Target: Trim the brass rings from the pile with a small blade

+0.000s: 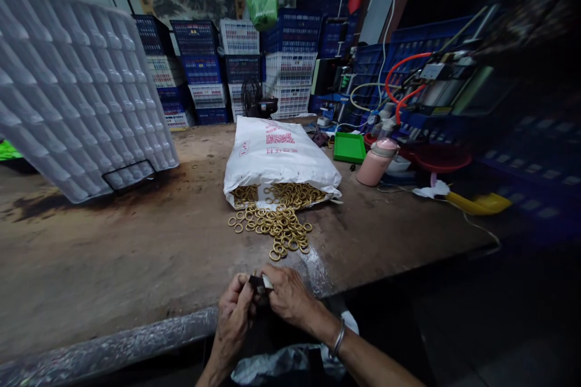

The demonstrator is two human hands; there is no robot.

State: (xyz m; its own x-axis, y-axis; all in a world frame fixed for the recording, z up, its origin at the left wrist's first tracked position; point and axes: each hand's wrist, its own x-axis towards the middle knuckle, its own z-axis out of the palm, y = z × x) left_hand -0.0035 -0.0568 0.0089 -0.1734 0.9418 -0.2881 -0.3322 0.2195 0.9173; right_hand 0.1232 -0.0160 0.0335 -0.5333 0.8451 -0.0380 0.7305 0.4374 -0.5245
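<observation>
Sack: we see white, creased plastic-looking fabric printed in red; the sack [281, 160] lies with its mouth towards us.
Rings: smooth, round, gold-coloured rings [284, 227], heaped in the sack's mouth and spilled in front of it.
Left hand: nearer us than the sack, the left hand [233, 308] pinches a small dark piece [256, 282] between bent fingers.
Right hand: also before the sack, the right hand [293, 296] grips a small pale piece [267, 282] beside the dark one; we cannot tell their full shapes.
Table: under the sack, a brown, stained table [136, 260].
Moulded panel: left of the sack, a tilted, ribbed, translucent panel [86, 91].
Tray: right of the sack, a shallow, rectangular green tray [349, 147].
</observation>
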